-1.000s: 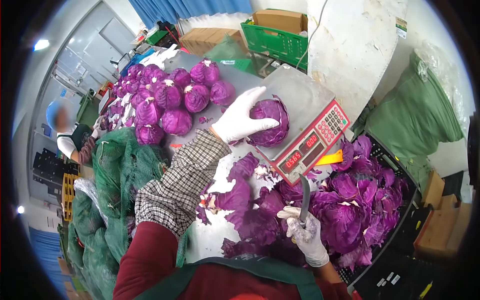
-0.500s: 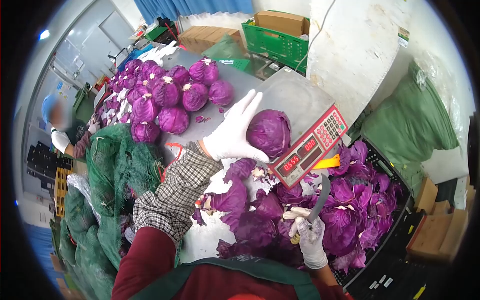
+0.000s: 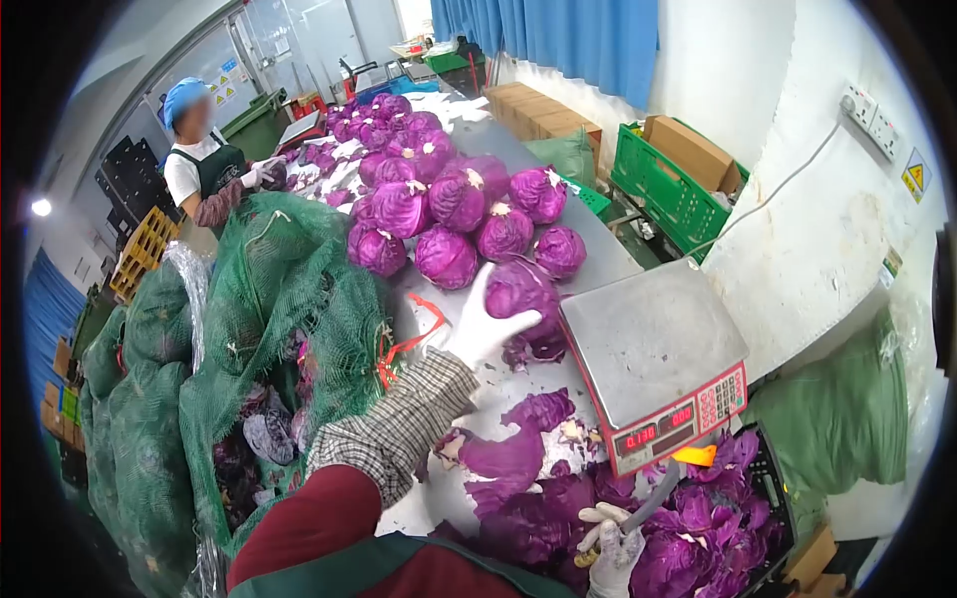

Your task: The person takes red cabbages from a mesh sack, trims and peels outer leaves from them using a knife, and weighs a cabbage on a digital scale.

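Note:
My left hand [image 3: 480, 332], in a white glove, is wrapped round a red cabbage [image 3: 525, 299] just left of the weighing scale [image 3: 653, 344]. The scale's steel plate is bare and its red display is lit. Low in the view, my right hand [image 3: 611, 558], in a soiled glove, grips a knife [image 3: 656, 498] with its blade pointing up and right. Loose purple cabbage leaves [image 3: 513, 453] lie below the left hand. More leaves fill a black crate [image 3: 773, 478] beside the right hand.
Trimmed red cabbages [image 3: 444, 257] are heaped on the metal table beyond my left hand. Green mesh sacks [image 3: 269, 299] stand along the left side. A co-worker [image 3: 204, 154] works at the far left. A green crate [image 3: 663, 184] and a wall socket [image 3: 869, 122] are at the right.
My left hand has moved the cabbage off the scale plate to the left, closing round it. The view has swung, and the scale reading has changed. My right hand still holds the knife.

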Demonstrator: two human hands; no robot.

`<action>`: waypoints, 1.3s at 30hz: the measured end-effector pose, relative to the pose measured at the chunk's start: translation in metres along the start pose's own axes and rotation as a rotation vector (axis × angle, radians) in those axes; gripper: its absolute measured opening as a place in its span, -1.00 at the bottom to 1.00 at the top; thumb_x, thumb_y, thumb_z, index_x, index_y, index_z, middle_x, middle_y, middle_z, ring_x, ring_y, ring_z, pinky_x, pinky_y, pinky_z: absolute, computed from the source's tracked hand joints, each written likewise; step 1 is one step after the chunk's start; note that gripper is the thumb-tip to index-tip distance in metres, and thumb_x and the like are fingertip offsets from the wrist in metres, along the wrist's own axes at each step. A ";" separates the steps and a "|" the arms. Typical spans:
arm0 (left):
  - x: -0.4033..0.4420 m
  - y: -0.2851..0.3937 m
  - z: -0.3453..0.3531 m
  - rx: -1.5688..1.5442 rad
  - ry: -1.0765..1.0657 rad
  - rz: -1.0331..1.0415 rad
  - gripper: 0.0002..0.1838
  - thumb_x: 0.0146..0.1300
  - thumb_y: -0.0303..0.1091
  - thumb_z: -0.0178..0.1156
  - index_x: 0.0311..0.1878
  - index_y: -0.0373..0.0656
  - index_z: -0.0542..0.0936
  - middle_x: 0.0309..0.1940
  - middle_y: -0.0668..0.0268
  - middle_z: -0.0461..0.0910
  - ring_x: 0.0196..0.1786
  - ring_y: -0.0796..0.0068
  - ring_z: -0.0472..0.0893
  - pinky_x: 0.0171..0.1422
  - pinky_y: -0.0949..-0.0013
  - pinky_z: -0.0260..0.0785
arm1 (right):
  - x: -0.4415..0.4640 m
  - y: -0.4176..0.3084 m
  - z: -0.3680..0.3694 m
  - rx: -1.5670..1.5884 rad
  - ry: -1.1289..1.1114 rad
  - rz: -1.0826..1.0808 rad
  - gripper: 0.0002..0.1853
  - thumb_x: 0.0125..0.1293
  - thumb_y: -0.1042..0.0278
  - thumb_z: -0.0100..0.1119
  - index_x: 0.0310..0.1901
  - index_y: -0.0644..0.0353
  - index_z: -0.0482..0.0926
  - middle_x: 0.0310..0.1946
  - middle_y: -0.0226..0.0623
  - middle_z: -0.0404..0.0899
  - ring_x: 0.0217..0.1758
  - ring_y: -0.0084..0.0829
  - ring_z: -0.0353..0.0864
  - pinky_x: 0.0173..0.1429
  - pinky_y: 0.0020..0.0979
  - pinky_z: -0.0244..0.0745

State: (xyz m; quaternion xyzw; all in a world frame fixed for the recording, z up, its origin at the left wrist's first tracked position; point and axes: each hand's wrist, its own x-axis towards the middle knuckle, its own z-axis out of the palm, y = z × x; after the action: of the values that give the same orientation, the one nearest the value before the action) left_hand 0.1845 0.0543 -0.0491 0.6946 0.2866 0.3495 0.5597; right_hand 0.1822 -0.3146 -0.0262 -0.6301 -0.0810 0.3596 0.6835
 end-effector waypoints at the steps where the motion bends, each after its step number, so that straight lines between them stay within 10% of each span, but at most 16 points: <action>1: 0.010 -0.014 -0.013 0.255 0.079 0.037 0.21 -0.22 -0.07 0.58 0.44 -0.29 0.05 0.29 -0.03 0.26 0.33 0.16 0.34 0.42 0.20 0.21 | 0.004 0.002 0.002 0.009 -0.023 0.000 -0.65 0.43 0.20 0.03 0.11 0.23 0.48 -0.18 -0.24 0.64 -0.60 -0.72 0.41 -0.63 -0.69 0.22; 10: 0.075 -0.081 -0.051 1.336 -0.104 0.554 0.04 -0.17 -0.22 0.47 0.44 -0.02 0.14 0.29 -0.14 0.22 0.35 -0.16 0.23 0.40 -0.06 0.11 | 0.018 0.009 0.025 0.012 -0.054 0.094 -0.55 0.36 0.14 0.15 0.15 0.28 0.44 -0.10 -0.21 0.63 -0.57 -0.76 0.37 -0.58 -0.72 0.20; 25: 0.085 -0.040 -0.070 1.466 -0.398 0.272 0.20 -0.17 -0.07 0.48 0.52 0.13 -0.07 0.47 -0.08 -0.04 0.50 -0.05 0.04 0.51 -0.12 -0.11 | 0.000 0.019 0.031 -0.085 -0.143 -0.002 -0.59 0.33 0.35 0.08 0.18 0.28 0.42 -0.04 -0.16 0.60 -0.53 -0.76 0.39 -0.58 -0.75 0.16; 34: -0.084 0.016 -0.190 1.138 0.030 0.394 -0.12 0.01 0.08 0.32 0.32 -0.30 0.32 0.31 -0.21 0.26 0.37 -0.12 0.26 0.45 0.07 0.10 | -0.053 0.041 0.065 -0.121 -0.476 -0.152 -0.68 0.40 0.33 0.06 0.08 0.35 0.45 -0.19 -0.18 0.67 -0.54 -0.65 0.48 -0.42 -0.62 0.38; 39: -0.203 0.052 -0.349 1.017 0.440 -0.110 -0.24 0.07 0.12 0.25 0.17 -0.35 0.47 0.18 -0.09 0.45 0.24 0.02 0.44 0.37 0.17 0.25 | -0.100 0.068 0.077 -0.054 -0.768 0.143 -0.62 0.37 0.21 0.17 0.05 0.34 0.48 -0.22 -0.23 0.68 -0.47 -0.67 0.50 -0.32 -0.62 0.40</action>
State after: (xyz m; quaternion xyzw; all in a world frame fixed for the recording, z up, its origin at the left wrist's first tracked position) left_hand -0.2161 0.0845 0.0135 0.7717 0.5653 0.2742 0.0983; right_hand 0.0399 -0.3160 -0.0392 -0.4713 -0.2964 0.6137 0.5598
